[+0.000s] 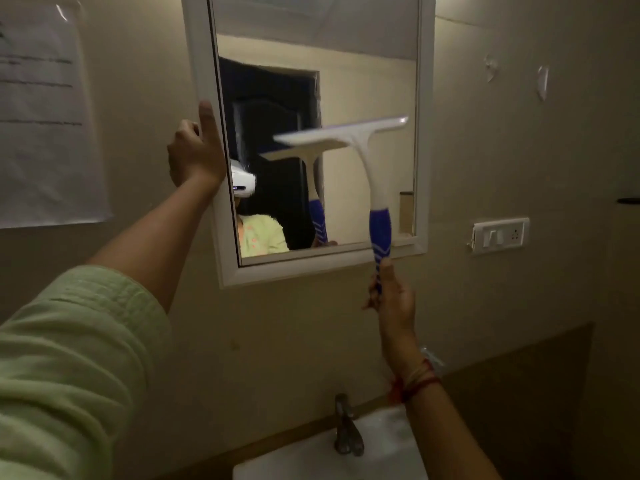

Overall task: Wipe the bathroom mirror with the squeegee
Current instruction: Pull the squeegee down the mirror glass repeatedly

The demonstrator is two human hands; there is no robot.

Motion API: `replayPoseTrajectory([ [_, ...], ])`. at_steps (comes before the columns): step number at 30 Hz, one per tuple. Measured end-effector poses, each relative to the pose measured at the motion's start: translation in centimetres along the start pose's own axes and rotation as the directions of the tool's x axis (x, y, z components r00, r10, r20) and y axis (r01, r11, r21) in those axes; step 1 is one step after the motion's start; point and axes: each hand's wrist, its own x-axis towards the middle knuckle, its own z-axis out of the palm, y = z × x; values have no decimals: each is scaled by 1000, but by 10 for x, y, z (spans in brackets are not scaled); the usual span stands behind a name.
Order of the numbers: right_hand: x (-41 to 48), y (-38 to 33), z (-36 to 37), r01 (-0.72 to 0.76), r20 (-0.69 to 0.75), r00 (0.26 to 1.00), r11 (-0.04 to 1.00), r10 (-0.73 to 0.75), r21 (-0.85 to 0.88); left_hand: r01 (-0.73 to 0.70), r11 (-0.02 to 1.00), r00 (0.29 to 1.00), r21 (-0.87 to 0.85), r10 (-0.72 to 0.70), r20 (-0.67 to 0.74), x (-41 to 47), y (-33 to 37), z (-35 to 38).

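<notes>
A white-framed mirror (367, 81) hangs on the beige wall ahead. My right hand (393, 296) grips the bottom of the blue handle of a white squeegee (363, 161), below the mirror's lower edge. The squeegee stands upright, and its blurred blade lies across the middle right of the glass; whether it touches the glass I cannot tell. My left hand (194, 150) holds the mirror's left frame edge, thumb up along it. The glass reflects the squeegee and a person in a pale green top.
A white basin (311, 459) with a metal tap (346, 427) sits directly below. A switch plate (498, 235) is on the wall right of the mirror. A paper sheet (45, 116) hangs at the left. The room is dim.
</notes>
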Motion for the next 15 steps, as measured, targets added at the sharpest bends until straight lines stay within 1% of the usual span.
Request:
replayPoseTrajectory([
  [3, 34, -45, 9, 72, 53, 996, 996, -74, 44, 5, 1000, 1000, -6, -5, -15, 2, -4, 2],
  [8, 89, -106, 28, 109, 4, 994, 993, -109, 40, -42, 999, 998, -27, 40, -45, 3, -9, 6],
  [11, 117, -130, 36, 122, -20, 992, 992, -122, 16, -62, 997, 996, -38, 59, -70, 4, -12, 9],
  [15, 144, -149, 44, 149, -7, 989, 989, -149, 3, -77, 996, 992, -40, 72, -103, 5, -13, 11],
])
